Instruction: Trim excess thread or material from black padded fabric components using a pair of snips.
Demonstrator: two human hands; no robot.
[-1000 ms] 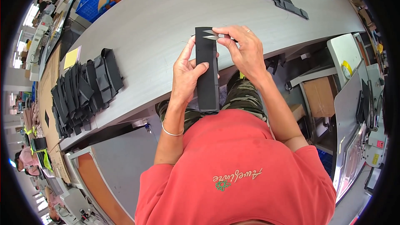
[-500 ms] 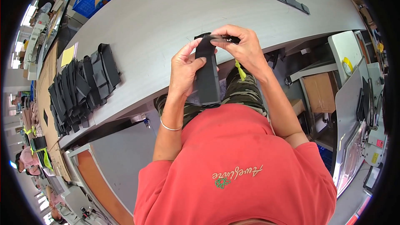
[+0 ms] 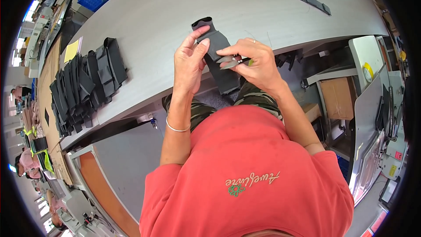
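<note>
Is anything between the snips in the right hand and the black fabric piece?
Nothing visible. The right hand holds the small snips right against the black fabric piece, which the left hand holds up over the grey table edge.

There is one view only, from a fisheye camera on the person's head looking steeply down, close over the red-shirted chest at the lower frame. The long grey worktable (image 3: 144, 22) curves across the upper frame, its straight edges bending toward the dark round rim.
</note>
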